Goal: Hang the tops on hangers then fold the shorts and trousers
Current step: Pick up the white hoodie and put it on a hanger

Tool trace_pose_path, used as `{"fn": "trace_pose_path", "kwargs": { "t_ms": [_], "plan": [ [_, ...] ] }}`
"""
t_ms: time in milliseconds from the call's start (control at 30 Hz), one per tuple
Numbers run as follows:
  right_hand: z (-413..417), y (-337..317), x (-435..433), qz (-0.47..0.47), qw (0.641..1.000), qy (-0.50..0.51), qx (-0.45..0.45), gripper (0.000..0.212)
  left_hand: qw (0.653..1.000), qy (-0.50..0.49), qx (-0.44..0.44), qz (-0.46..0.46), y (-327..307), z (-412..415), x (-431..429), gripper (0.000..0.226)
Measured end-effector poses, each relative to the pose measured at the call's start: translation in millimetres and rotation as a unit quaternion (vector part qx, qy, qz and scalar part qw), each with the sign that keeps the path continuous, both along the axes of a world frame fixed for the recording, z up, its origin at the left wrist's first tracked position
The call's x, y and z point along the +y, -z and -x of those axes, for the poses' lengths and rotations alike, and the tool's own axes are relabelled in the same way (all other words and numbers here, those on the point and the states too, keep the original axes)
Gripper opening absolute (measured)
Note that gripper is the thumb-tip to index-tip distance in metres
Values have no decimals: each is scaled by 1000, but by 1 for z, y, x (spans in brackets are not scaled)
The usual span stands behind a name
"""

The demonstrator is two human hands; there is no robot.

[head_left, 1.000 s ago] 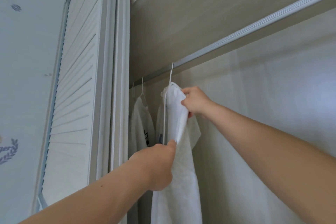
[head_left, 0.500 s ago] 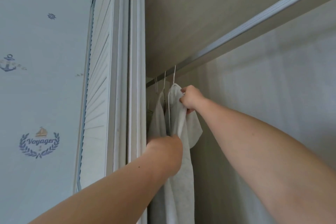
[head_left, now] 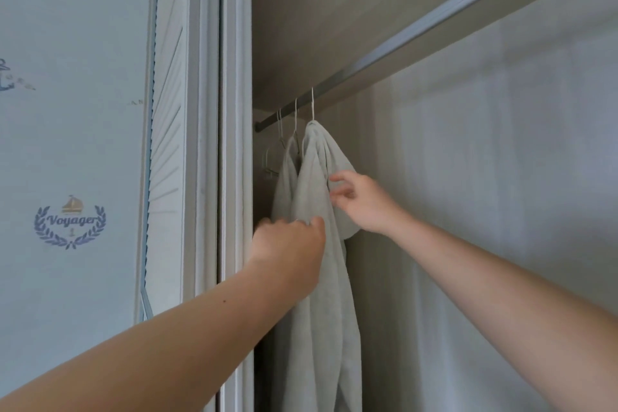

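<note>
Hanging from the closet rail [head_left: 368, 68] are two white tops, each on its own thin white hanger. The nearer top [head_left: 321, 311] drops straight down from the rail below the hook closest to the camera [head_left: 312, 107]. The second top [head_left: 284, 184] hangs just behind it, towards the rail's far end. Three hanger hooks can be counted on the rail, and past the second top a bare hanger [head_left: 270, 162] hangs under the rail's end; more may sit behind it, but that cannot be told. Both arms reach up and forward below the rail. The left hand [head_left: 291, 241] shows its back to the camera, knuckles up and thumb lying on the front fold of the nearer top; its fingers curl out of sight, so whether it grasps the cloth cannot be told. The right hand [head_left: 363, 204] is released, fingers loosely spread, fingertips at the nearer top's shoulder beneath the rail. Left of the rail stand a white louvred door [head_left: 167, 144] and wallpaper with a "Voyager" emblem [head_left: 70, 222].
</note>
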State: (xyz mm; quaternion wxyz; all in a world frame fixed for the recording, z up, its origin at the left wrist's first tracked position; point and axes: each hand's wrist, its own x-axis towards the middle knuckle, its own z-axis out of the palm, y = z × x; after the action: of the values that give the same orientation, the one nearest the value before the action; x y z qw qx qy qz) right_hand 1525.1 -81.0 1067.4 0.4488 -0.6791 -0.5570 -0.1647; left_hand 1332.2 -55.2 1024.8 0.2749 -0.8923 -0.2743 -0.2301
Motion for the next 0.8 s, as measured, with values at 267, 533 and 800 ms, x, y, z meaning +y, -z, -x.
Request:
{"fn": "trace_pose_path", "kwargs": {
  "t_ms": [267,533,800],
  "plan": [
    [62,112,-70,12,990,40,-134,59,985,157,-62,-43,67,82,-19,33],
    [177,213,-99,135,973,16,-184,69,986,88,-136,32,170,223,-38,53],
    [354,291,-107,210,949,-150,-179,71,966,-129,-123,188,272,407,-85,75]
  ]
}}
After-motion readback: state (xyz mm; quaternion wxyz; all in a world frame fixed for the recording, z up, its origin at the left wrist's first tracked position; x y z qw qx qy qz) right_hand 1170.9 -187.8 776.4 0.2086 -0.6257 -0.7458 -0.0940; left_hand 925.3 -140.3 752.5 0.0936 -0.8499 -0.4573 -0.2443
